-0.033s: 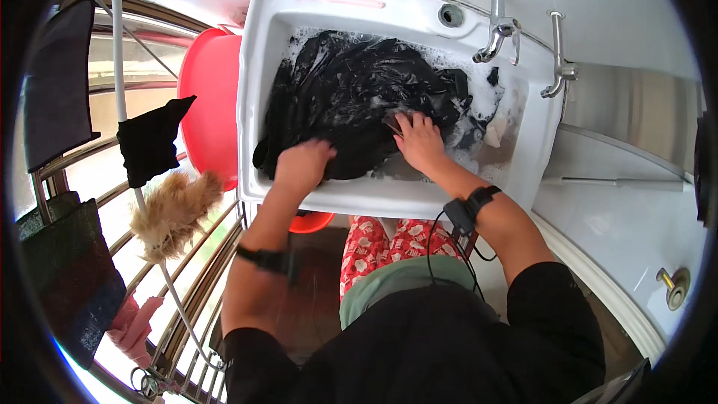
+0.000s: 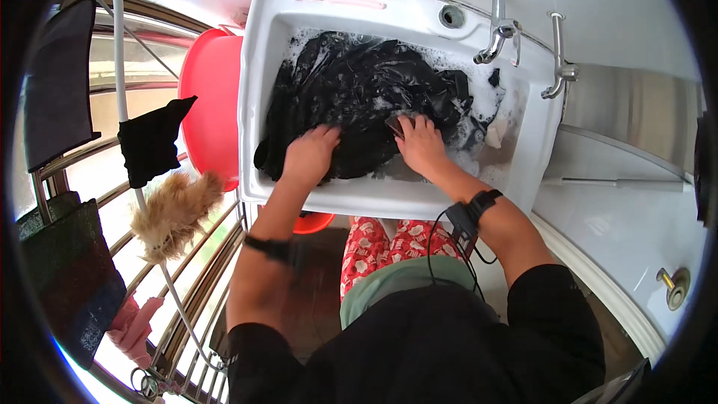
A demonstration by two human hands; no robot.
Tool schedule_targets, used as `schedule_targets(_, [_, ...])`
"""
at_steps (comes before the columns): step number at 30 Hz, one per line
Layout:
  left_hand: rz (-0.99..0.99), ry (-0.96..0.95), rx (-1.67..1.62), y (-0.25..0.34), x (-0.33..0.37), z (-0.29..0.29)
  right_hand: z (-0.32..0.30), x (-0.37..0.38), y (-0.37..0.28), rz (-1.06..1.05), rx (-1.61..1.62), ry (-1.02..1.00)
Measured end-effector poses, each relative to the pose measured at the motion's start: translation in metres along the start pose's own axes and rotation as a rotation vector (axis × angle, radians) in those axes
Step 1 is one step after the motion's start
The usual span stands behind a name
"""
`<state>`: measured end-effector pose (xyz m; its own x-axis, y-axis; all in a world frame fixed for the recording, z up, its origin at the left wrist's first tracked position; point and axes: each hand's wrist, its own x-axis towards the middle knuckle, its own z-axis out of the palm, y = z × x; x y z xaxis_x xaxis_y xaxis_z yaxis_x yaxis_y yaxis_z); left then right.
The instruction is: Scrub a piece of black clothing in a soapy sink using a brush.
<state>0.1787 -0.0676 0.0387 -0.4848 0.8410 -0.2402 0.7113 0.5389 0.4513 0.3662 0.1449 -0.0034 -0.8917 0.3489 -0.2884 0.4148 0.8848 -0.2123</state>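
Observation:
A soaked black garment lies bunched in sudsy water inside the white sink. My left hand is down on its near left part, fingers bent toward the cloth. Those fingertips are blurred, so whether they grip the cloth does not show. Farther right, my right hand rests at the garment's near right edge. Its fingers curl around a small dark brown thing whose kind is mostly hidden under the hand. Both forearms wear black straps.
A pink-handled tool lies on the sink's back ledge, left of the drain hole. Two metal taps reach over from the back right. A red basin stands against the sink's left side. Near it hang a black cloth and a fluffy duster.
My left hand has shifted slightly right and away from me over the black garment. My right hand has stayed almost in the same place with the brown thing.

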Motion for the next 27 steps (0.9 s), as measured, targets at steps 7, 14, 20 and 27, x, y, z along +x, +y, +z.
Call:
schedule_targets(7, [0.036, 0.025, 0.206, -0.022, 0.032, 0.025, -0.043, 0.018, -0.026, 0.111, 0.438, -0.149])
schedule_targets(14, [0.113, -0.170, 0.183, -0.015, -0.026, -0.003, -0.020, 0.086, -0.087, -0.182, 0.624, 0.306])
schedule_targets(20, [-0.160, -0.450, 0.311, -0.023, -0.029, -0.031, -0.011, 0.070, -0.018, 0.101, 0.042, 0.116])
schedule_targets(27, [0.237, 0.091, 0.172, 0.020, 0.090, 0.010, -0.013, 0.018, 0.039, 0.180, 0.246, 0.278])
